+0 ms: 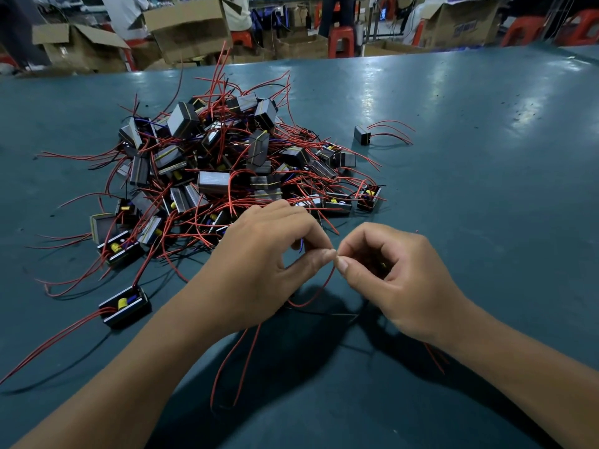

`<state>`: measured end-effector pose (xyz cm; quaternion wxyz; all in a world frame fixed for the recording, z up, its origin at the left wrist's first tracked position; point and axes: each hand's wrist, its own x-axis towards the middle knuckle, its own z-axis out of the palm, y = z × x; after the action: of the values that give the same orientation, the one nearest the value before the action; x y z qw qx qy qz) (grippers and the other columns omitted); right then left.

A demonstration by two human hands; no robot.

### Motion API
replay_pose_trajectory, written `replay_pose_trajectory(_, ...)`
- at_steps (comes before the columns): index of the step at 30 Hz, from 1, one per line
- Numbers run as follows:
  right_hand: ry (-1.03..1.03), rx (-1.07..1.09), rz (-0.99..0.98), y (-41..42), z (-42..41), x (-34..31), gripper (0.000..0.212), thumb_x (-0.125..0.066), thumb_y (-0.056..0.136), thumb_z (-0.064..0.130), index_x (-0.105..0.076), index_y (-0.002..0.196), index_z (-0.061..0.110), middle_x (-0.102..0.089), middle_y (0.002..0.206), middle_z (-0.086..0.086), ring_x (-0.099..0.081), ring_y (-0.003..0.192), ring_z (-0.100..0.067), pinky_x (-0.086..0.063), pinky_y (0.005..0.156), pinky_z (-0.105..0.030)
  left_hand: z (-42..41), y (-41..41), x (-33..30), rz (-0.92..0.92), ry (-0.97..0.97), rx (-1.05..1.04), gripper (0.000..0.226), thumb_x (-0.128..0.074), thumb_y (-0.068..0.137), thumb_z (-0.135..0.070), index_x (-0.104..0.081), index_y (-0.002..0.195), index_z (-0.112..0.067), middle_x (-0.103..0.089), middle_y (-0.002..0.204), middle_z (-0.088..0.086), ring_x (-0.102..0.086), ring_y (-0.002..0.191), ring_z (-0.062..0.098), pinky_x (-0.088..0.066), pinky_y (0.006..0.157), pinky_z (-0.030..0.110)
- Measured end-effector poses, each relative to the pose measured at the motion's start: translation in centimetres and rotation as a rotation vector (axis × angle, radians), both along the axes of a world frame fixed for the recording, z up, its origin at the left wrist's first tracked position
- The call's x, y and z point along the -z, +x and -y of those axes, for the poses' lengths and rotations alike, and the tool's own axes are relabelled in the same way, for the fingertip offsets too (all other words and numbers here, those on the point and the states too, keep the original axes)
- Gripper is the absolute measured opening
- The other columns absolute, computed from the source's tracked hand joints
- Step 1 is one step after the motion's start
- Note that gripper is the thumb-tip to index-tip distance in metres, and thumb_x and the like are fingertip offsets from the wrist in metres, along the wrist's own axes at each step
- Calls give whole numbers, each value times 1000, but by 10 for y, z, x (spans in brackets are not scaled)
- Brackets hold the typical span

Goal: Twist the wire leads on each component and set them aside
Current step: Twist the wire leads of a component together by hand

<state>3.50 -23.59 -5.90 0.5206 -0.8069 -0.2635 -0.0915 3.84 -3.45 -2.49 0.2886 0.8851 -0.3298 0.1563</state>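
My left hand and my right hand meet fingertip to fingertip above the table's near middle. Between thumb and forefinger each pinches the end of a thin red wire lead that loops down under them. A small black component, with a bit of yellow showing, sits mostly hidden inside my right hand's curled fingers. Behind my hands lies a heap of several black box components tangled in red leads. One component lies alone to the heap's right.
The work surface is a teal table. A stray component lies at the near left with long red leads trailing off. Cardboard boxes and red stools stand beyond the far edge, along with a person's torso.
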Motion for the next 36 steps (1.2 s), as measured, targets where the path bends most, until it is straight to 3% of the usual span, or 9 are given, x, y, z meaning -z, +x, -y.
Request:
replay_pose_trajectory(3,-65,56,113,0,1,-1,11,-67,87,14,-62,79,19,-53,69,15,-52,63,-4,-35,59,-9,4,-3,-2,-175,-113,-27,10,-71,93,-26,-70,85,-20,-63,78,-17,-60,81,6,-46,72,23)
replay_pose_trajectory(6,-102,84,185,-1,0,-3,10,-67,86,11,-62,79,15,-54,71,12,-52,66,-4,-36,63,-9,9,-5,-1,-358,-273,-47,12,-71,92,-17,-70,81,-14,-61,59,-21,-56,56,-7,-39,55,5)
replay_pose_trajectory(10,-42,94,108,-1,-1,-5,12,-67,85,12,-61,77,17,-53,65,14,-49,60,-3,-34,59,-8,15,-5,1,-560,-507,-85,15,-71,91,-18,-71,78,-10,-56,52,-16,-45,44,-4,-34,47,8)
replay_pose_trajectory(20,117,3,-215,1,-3,-3,12,-65,84,24,-62,72,22,-50,56,13,-41,51,-4,-35,52,-17,5,1,1,-320,-410,-151,42,-69,88,-41,-61,68,-6,-49,55,5,-39,47,2,-32,48,13)
replay_pose_trajectory(23,210,-40,-315,2,-3,-4,11,-65,82,22,-63,71,21,-50,56,9,-41,54,-14,-36,54,-33,-5,5,-1,-132,-239,-8,23,-73,89,-38,-66,86,-17,-61,80,-14,-57,75,4,-41,70,12)
replay_pose_trajectory(26,267,-102,-390,1,-3,-5,8,-64,81,19,-62,75,15,-49,57,5,-39,55,-17,-32,55,-38,-11,10,1,37,-41,128,25,-76,86,-33,-72,102,-14,-61,105,-11,-57,102,9,-45,90,27)
replay_pose_trajectory(29,283,-181,-415,0,-2,-7,8,-63,83,16,-61,77,11,-50,58,3,-40,56,-17,-33,53,-29,-8,10,1,91,-18,170,17,-73,88,-26,-75,98,-13,-62,100,-9,-57,97,11,-46,86,26)
replay_pose_trajectory(32,275,-222,-419,0,-1,-7,8,-62,84,15,-61,77,12,-49,60,3,-37,60,-20,-30,54,-33,-5,8,1,102,-10,182,14,-70,89,-25,-75,92,-13,-65,94,-5,-56,91,13,-47,81,25)
replay_pose_trajectory(36,255,-186,-380,-1,-3,-5,8,-63,84,16,-62,75,17,-48,61,3,-37,58,-19,-30,54,-34,-4,6,3,131,24,122,16,-69,90,-28,-74,87,-13,-67,87,-3,-58,86,19,-51,77,40)
